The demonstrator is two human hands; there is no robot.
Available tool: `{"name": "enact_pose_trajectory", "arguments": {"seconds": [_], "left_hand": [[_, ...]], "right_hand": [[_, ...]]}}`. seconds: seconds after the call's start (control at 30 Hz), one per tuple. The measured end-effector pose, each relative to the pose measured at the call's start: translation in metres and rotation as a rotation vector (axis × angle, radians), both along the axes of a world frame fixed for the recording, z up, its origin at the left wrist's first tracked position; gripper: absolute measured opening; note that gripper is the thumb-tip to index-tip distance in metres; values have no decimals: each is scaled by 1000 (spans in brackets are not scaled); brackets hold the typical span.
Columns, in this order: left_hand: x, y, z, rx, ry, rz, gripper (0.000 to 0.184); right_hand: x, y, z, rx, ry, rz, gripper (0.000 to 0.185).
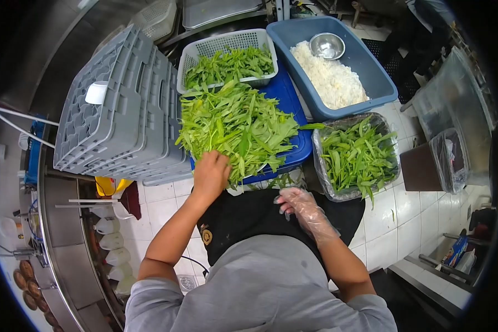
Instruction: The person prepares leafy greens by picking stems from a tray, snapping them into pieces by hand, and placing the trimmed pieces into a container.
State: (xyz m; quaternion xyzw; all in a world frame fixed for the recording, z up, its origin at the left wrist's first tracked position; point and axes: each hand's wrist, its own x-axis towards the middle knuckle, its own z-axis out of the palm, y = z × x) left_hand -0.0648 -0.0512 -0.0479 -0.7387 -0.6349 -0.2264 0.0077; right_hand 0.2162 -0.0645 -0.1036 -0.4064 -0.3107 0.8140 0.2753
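Gray racks (119,119) far left, white cup (96,93) on them. My left hand (211,172), bare, at the blue lid's (302,148) near left corner, fingers bent into the leaf heap (235,124); can't tell if they pinch. Heap covers most of the lid, up against the white basket (183,77) of greens at its far edge. My right hand (303,209), plastic-gloved: fingers loosely curled, slightly apart, just off the near edge. Right: blue tub (371,66), rice (326,77), metal bowl (327,46) at its far edge; nearer, lined bin (346,193) of greens.
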Motion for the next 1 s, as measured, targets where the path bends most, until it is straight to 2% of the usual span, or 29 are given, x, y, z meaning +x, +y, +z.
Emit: {"name": "enact_pose_trajectory", "arguments": {"seconds": [0.07, 0.1, 0.2, 0.3, 0.4, 0.43, 0.53, 0.67, 0.77, 0.87, 0.97, 1.0], "left_hand": [[-9, 15, 11, 7, -145, 9, 18], [-13, 21, 18, -74, -232, 76, 18], [-32, 46, 35, 123, -294, 195, 22], [-44, 59, 62, -19, -495, 356, 27], [-37, 61, 68, -40, -922, 288, 30], [-39, 63, 60, -140, -1059, 247, 31], [-15, 61, 48, -292, -1493, 120, 19], [8, 59, 39, -406, -1708, 42, 10], [22, 56, 34, -430, -1736, 24, 6], [36, 52, 28, -528, -1707, -12, 5], [55, 47, 21, -614, -1658, -36, 8], [61, 45, 20, -640, -1638, -44, 9]], "right_hand": [[-10, 2, 3, 25, 40, 15, 26], [-15, 1, 6, 34, 40, 14, 25], [-21, 0, 8, 18, 28, 30, 25], [-21, -5, 9, -13, -13, 61, 27], [-21, -4, 12, -18, -9, 67, 28], [-22, -3, 14, -2, 0, 60, 26], [-27, 1, 21, 7, -26, 60, 26], [-29, 4, 33, 42, -19, 51, 24], [-26, 11, 46, 198, -13, -14, 21], [-19, 30, 78, 518, -239, -108, 20], [-5, 61, 104, 1319, -516, -269, 20], [-2, 69, 113, 1369, -595, -246, 21]]}}
